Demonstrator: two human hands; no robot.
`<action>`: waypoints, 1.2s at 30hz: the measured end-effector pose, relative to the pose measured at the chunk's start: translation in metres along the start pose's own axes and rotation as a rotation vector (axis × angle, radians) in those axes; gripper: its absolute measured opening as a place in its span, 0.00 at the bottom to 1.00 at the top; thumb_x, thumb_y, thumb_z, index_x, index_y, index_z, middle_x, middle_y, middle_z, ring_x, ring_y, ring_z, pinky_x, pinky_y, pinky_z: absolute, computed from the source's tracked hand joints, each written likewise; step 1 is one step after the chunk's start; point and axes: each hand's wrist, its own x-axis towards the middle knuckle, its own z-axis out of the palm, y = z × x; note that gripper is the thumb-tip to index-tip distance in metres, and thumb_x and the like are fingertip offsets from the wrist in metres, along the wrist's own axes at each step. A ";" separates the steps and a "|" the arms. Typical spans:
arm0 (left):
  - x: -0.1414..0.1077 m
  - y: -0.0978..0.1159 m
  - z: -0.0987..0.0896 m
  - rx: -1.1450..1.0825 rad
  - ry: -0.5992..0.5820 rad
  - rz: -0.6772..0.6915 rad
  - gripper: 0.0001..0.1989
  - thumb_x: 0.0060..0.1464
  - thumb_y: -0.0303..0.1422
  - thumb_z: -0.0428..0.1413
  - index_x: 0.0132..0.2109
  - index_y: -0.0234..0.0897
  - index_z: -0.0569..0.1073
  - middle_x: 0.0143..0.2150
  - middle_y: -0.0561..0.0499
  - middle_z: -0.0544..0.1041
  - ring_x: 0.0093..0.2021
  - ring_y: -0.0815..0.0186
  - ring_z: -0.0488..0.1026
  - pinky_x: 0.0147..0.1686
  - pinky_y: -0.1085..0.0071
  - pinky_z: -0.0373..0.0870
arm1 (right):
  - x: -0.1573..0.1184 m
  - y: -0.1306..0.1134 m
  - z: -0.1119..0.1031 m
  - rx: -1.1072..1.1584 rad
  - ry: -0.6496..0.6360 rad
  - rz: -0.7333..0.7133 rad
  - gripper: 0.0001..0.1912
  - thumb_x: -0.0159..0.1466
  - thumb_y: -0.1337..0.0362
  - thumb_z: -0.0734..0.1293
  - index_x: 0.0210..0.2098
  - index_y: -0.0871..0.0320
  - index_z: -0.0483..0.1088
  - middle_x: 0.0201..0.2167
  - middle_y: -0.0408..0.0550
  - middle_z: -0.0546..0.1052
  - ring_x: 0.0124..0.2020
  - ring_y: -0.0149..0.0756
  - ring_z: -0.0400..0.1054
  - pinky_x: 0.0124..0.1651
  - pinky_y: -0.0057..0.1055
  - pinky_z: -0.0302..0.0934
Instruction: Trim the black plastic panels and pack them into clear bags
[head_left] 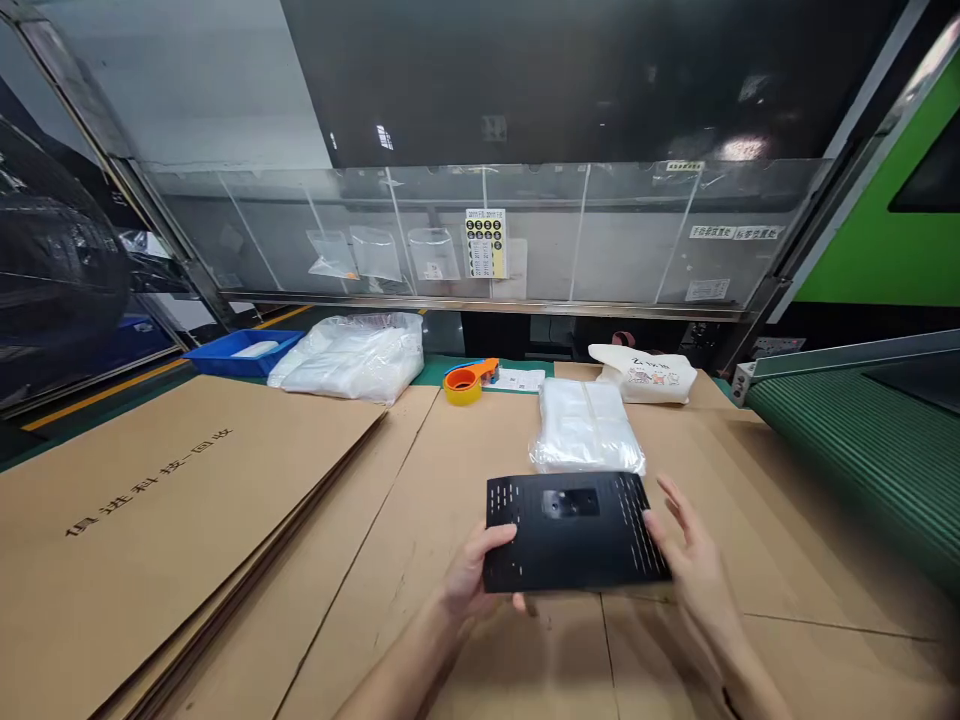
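A flat black panel with rows of small slots and a recessed rectangle near its top edge is held tilted above the cardboard-covered bench. My left hand grips its left side, thumb on the face and fingers underneath. At the right edge is my right hand; its thumb overlaps the panel while its visible fingers are spread beyond the edge. Just behind the panel lies a stack of clear plastic bags.
Cardboard sheets are stacked at left. Behind them are a blue tray and a plastic-wrapped bundle. An orange tape dispenser and white printed pouch sit at the back. A green ribbed conveyor borders the right.
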 end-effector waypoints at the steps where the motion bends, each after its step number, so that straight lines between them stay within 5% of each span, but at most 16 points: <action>1: -0.001 0.001 -0.004 -0.002 -0.044 -0.024 0.25 0.43 0.40 0.63 0.45 0.27 0.71 0.33 0.44 0.77 0.24 0.63 0.74 0.13 0.74 0.70 | 0.001 0.003 -0.004 0.144 -0.048 0.161 0.30 0.57 0.44 0.69 0.51 0.57 0.73 0.56 0.56 0.72 0.59 0.52 0.64 0.62 0.52 0.55; 4: -0.006 -0.001 -0.009 -0.020 -0.178 -0.067 0.30 0.41 0.40 0.63 0.49 0.27 0.69 0.38 0.41 0.78 0.26 0.63 0.75 0.16 0.74 0.71 | -0.008 0.008 -0.006 0.519 -0.215 0.571 0.25 0.49 0.44 0.74 0.37 0.56 0.79 0.40 0.53 0.81 0.42 0.49 0.76 0.47 0.42 0.71; 7: -0.009 -0.007 -0.012 -0.073 -0.265 -0.133 0.35 0.31 0.43 0.67 0.48 0.29 0.71 0.39 0.41 0.77 0.31 0.60 0.75 0.25 0.67 0.74 | -0.018 0.006 -0.005 0.683 -0.172 0.724 0.19 0.42 0.49 0.79 0.29 0.53 0.80 0.31 0.48 0.82 0.32 0.44 0.78 0.37 0.34 0.74; 11: -0.010 -0.012 -0.018 -0.141 -0.312 -0.214 0.37 0.22 0.44 0.71 0.43 0.32 0.75 0.39 0.44 0.77 0.35 0.58 0.75 0.31 0.63 0.74 | -0.020 0.008 -0.007 0.736 -0.099 0.753 0.17 0.38 0.50 0.80 0.25 0.49 0.80 0.26 0.43 0.81 0.28 0.41 0.77 0.33 0.30 0.74; 18: -0.008 -0.021 -0.023 -0.143 -0.365 -0.249 0.37 0.24 0.47 0.72 0.45 0.34 0.76 0.39 0.44 0.79 0.37 0.55 0.76 0.35 0.59 0.75 | -0.022 0.017 -0.011 0.701 -0.159 0.822 0.27 0.39 0.34 0.73 0.26 0.48 0.80 0.31 0.49 0.81 0.38 0.53 0.77 0.46 0.47 0.71; 24: -0.001 -0.027 -0.025 -0.140 -0.611 -0.157 0.38 0.34 0.51 0.68 0.51 0.36 0.74 0.44 0.46 0.79 0.49 0.50 0.74 0.49 0.56 0.70 | -0.027 0.015 -0.014 0.822 -0.265 0.905 0.31 0.40 0.32 0.72 0.30 0.50 0.80 0.36 0.50 0.81 0.49 0.54 0.72 0.60 0.49 0.59; 29: -0.002 -0.029 -0.030 -0.127 -0.542 -0.128 0.32 0.36 0.50 0.69 0.47 0.38 0.77 0.44 0.52 0.79 0.49 0.60 0.75 0.49 0.72 0.69 | -0.032 0.025 -0.015 0.866 -0.270 0.837 0.34 0.46 0.28 0.65 0.31 0.50 0.80 0.37 0.49 0.81 0.53 0.53 0.70 0.63 0.49 0.54; 36: -0.003 -0.027 -0.028 -0.110 -0.408 -0.064 0.32 0.37 0.50 0.68 0.48 0.37 0.76 0.47 0.46 0.78 0.51 0.55 0.73 0.51 0.64 0.68 | -0.040 0.023 -0.012 0.851 -0.257 0.691 0.38 0.51 0.26 0.57 0.35 0.48 0.80 0.37 0.50 0.81 0.53 0.52 0.70 0.61 0.50 0.57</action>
